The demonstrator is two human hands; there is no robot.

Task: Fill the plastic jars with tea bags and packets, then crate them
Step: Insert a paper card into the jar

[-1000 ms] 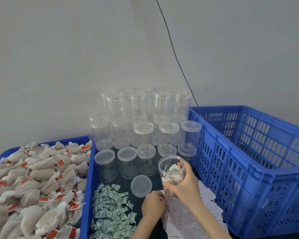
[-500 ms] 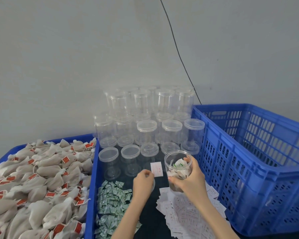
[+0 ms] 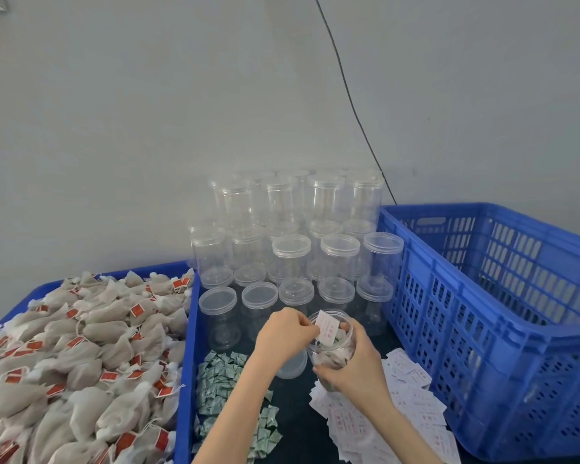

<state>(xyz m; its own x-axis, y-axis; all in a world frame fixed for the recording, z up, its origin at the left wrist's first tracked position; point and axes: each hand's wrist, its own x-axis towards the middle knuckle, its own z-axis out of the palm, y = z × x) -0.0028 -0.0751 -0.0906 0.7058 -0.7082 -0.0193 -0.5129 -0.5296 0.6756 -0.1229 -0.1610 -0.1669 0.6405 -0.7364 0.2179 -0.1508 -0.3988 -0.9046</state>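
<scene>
My right hand [image 3: 355, 363] grips an open clear plastic jar [image 3: 332, 354] holding tea bags and green packets, tilted toward my left. My left hand [image 3: 287, 331] pinches a small white paper slip [image 3: 327, 329] at the jar's mouth. The jar's loose lid [image 3: 293, 366] lies on the dark table, partly hidden below my left hand. Green packets [image 3: 226, 386] are piled to the left and white slips [image 3: 402, 406] to the right. Tea bags with red tags [image 3: 81, 356] fill a blue tray on the left.
A stack of several empty lidded clear jars [image 3: 292, 249] stands behind the hands against the grey wall. A large empty blue slotted crate [image 3: 503, 316] sits at the right. A black cable [image 3: 352, 105] runs down the wall.
My left hand picked a white slip off the table and carried it up to the jar's mouth. The jar tilted toward my left hand.
</scene>
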